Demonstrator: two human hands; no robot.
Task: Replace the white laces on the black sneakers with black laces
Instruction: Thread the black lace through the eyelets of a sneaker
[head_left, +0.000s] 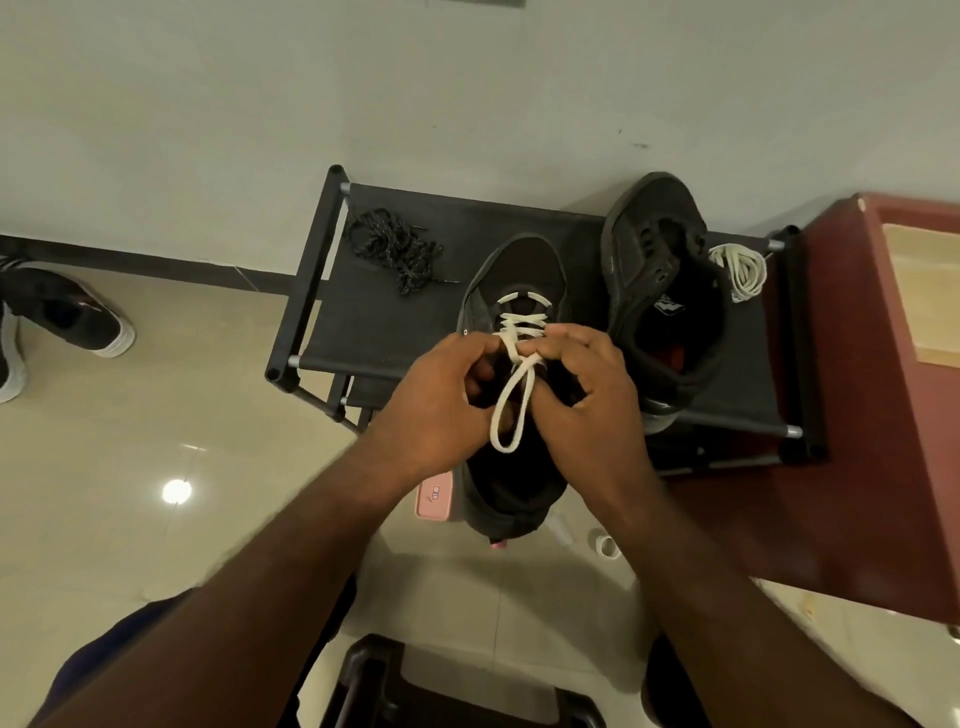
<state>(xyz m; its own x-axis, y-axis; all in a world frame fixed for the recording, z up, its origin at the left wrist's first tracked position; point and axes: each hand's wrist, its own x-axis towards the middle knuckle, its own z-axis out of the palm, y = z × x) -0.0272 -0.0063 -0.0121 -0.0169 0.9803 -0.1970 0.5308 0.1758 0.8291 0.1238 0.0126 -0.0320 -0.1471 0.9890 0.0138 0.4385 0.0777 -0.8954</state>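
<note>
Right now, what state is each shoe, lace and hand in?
Near sneaker: laced in white, top loosened.
Threaded lace: loop pulled out at top.
Far sneaker: unlaced.
Loose white lace: bundled beside far sneaker.
Black laces: heaped on rack.
Left hand: pinching threaded lace.
Right hand: pinching threaded lace.

No legible text; only a blurred white mark (668, 307) inside the unlaced sneaker (636, 249)

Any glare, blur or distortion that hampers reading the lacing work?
Head view: lamp glare spots the floor, clear of the work; wide-angle bending curves the edges; forearms blur; the left hand, right hand and white lace read clearly; the dark sneaker loses detail in dim light.
</note>
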